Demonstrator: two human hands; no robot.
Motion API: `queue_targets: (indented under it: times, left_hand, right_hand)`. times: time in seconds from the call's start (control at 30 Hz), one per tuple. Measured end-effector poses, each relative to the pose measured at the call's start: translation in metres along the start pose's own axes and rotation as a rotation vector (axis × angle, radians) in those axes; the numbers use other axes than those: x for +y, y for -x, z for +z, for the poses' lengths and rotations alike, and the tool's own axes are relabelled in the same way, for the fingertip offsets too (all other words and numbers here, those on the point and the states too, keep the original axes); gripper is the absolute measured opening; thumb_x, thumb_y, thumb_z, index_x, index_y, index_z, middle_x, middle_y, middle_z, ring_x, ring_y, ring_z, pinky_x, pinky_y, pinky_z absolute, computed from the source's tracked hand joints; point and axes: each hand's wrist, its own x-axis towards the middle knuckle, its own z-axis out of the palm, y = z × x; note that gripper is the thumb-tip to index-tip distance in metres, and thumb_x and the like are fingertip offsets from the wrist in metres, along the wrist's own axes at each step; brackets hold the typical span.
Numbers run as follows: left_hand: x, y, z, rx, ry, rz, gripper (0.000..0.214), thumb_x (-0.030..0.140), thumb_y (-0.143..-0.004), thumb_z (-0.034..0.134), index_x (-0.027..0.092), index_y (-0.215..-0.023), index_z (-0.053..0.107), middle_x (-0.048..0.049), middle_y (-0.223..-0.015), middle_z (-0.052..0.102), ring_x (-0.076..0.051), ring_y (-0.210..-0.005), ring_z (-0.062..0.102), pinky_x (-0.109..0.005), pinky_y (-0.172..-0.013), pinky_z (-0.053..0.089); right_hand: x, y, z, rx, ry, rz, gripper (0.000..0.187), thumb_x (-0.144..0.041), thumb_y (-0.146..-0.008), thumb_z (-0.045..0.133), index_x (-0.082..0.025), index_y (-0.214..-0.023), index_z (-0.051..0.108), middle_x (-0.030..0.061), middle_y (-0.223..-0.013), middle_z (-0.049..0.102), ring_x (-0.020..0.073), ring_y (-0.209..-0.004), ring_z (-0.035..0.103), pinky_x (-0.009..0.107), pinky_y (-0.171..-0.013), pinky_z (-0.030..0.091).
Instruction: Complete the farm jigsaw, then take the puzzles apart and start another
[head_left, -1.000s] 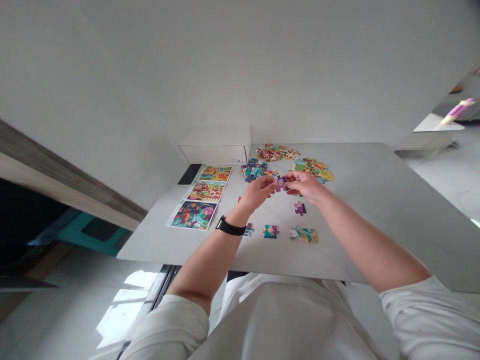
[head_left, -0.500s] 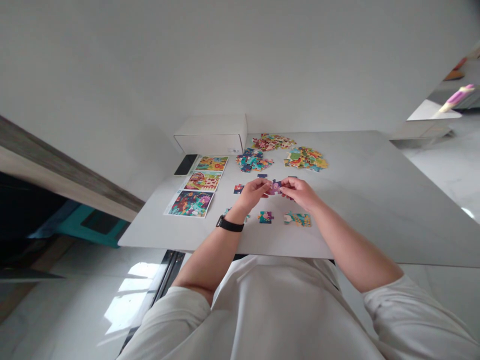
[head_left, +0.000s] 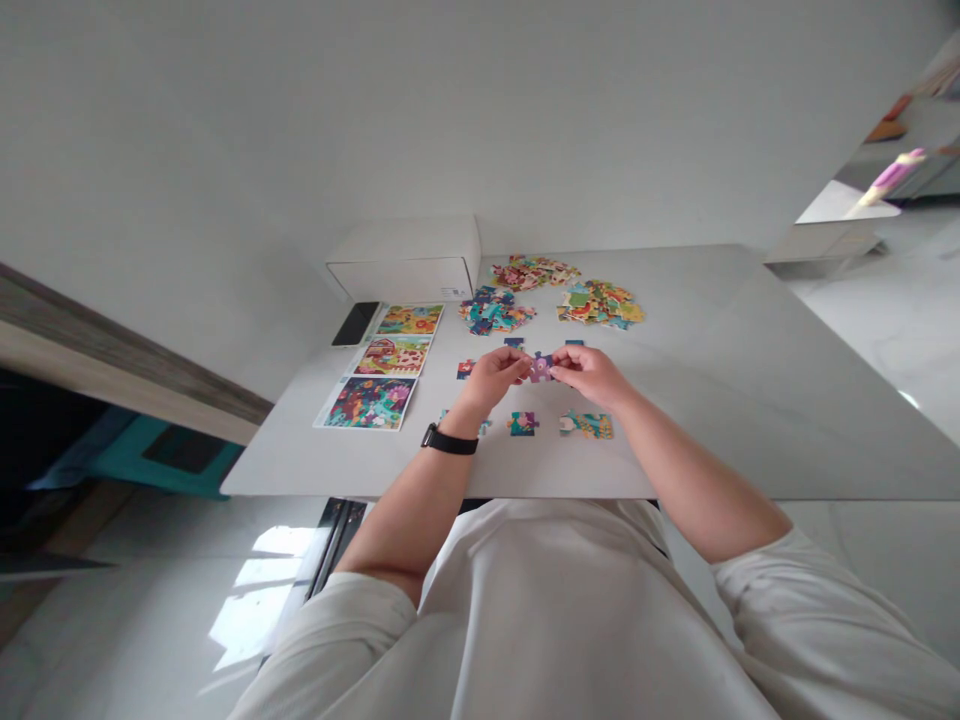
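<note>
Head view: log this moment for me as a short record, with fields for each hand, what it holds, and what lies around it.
Left hand: pinching purple puzzle piece
Right hand: pinching the same piece
Left wrist: black watch
Nearby: loose pieces on table
Farther forward: two piece piles
Left of hands: three picture cards
Table's far edge: white box, phone

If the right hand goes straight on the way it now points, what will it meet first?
First comes the purple jigsaw piece, which the right hand seems to pinch already. Right behind that piece is the left hand.
</note>
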Motion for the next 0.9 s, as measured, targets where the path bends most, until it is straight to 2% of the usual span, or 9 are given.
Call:
queue_targets:
  times: [0.13, 0.27, 0.37, 0.47, 0.7, 0.77, 0.9]
  left_hand:
    - [0.0014, 0.0006, 0.0003, 0.001, -0.006, 0.012, 0.050, 0.063, -0.075, 0.086, 0.017, -0.088, 0.071, -0.0025, -0.077, 0.073, -0.012, -0.069, 0.065, -0.026, -0.068, 0.052]
    - [0.0046, 0.0005, -0.0005, 0.029, -0.014, 0.003, 0.047, 0.060, -0.075, 0.086, 0.017, -0.086, 0.070, -0.0022, -0.076, 0.072, -0.012, -0.068, 0.064, -0.026, -0.068, 0.052]
    - [0.0069, 0.0005, -0.0012, 0.033, -0.012, -0.010, 0.044, 0.057, -0.076, 0.085, 0.017, -0.084, 0.069, -0.0019, -0.075, 0.072, -0.011, -0.067, 0.063, -0.025, -0.067, 0.051]
    - [0.0082, 0.0011, -0.0019, 0.014, -0.020, -0.009, 0.040, 0.054, -0.078, 0.084, 0.017, -0.084, 0.069, -0.0018, -0.075, 0.072, -0.011, -0.068, 0.063, -0.025, -0.067, 0.051]
    - [0.0040, 0.0003, -0.0009, 0.015, -0.028, -0.003, 0.032, 0.046, -0.082, 0.082, 0.017, -0.085, 0.070, -0.0005, -0.073, 0.069, -0.010, -0.066, 0.061, -0.024, -0.067, 0.051]
    - [0.0035, 0.0000, -0.0005, 0.011, -0.028, 0.000, 0.030, 0.045, -0.084, 0.081, 0.017, -0.084, 0.069, -0.0002, -0.073, 0.069, -0.010, -0.065, 0.061, -0.023, -0.066, 0.050]
    - [0.0048, 0.0007, -0.0004, 0.006, -0.041, -0.011, 0.030, 0.044, -0.084, 0.080, 0.017, -0.085, 0.068, -0.0009, -0.075, 0.071, -0.010, -0.067, 0.064, -0.023, -0.067, 0.052]
  right_hand:
    - [0.0042, 0.0006, -0.0009, 0.035, 0.071, -0.076, 0.034, -0.045, -0.088, 0.074, -0.024, -0.114, 0.073, 0.0027, -0.089, 0.075, 0.0186, -0.076, 0.068, 0.032, -0.071, 0.056]
    - [0.0005, 0.0047, -0.0007, 0.055, 0.193, -0.279, 0.055, -0.038, -0.085, 0.080, -0.029, -0.137, 0.064, 0.0094, -0.126, 0.074, 0.0235, -0.098, 0.074, 0.037, -0.079, 0.063]
    - [-0.0033, 0.0080, -0.0010, 0.023, 0.332, -0.454, 0.055, -0.028, -0.086, 0.078, -0.031, -0.139, 0.063, 0.0109, -0.142, 0.066, 0.0281, -0.118, 0.070, 0.040, -0.084, 0.066]
    - [-0.0049, 0.0092, -0.0017, 0.005, 0.406, -0.540, 0.048, -0.019, -0.090, 0.071, -0.031, -0.136, 0.066, 0.0097, -0.138, 0.068, 0.0288, -0.125, 0.067, 0.040, -0.088, 0.066]
    - [-0.0055, 0.0093, -0.0042, 0.011, 0.456, -0.543, 0.043, -0.015, -0.090, 0.071, -0.030, -0.130, 0.069, 0.0078, -0.131, 0.073, 0.0267, -0.113, 0.073, 0.044, -0.097, 0.065]
    - [-0.0054, 0.0097, -0.0043, 0.008, 0.450, -0.531, 0.042, -0.015, -0.090, 0.071, -0.030, -0.130, 0.069, 0.0076, -0.132, 0.073, 0.0252, -0.107, 0.074, 0.044, -0.096, 0.065]
    - [-0.0019, 0.0084, -0.0034, 0.055, 0.419, -0.496, 0.044, -0.019, -0.093, 0.069, -0.030, -0.135, 0.067, 0.0090, -0.135, 0.071, 0.0252, -0.107, 0.074, 0.041, -0.087, 0.067]
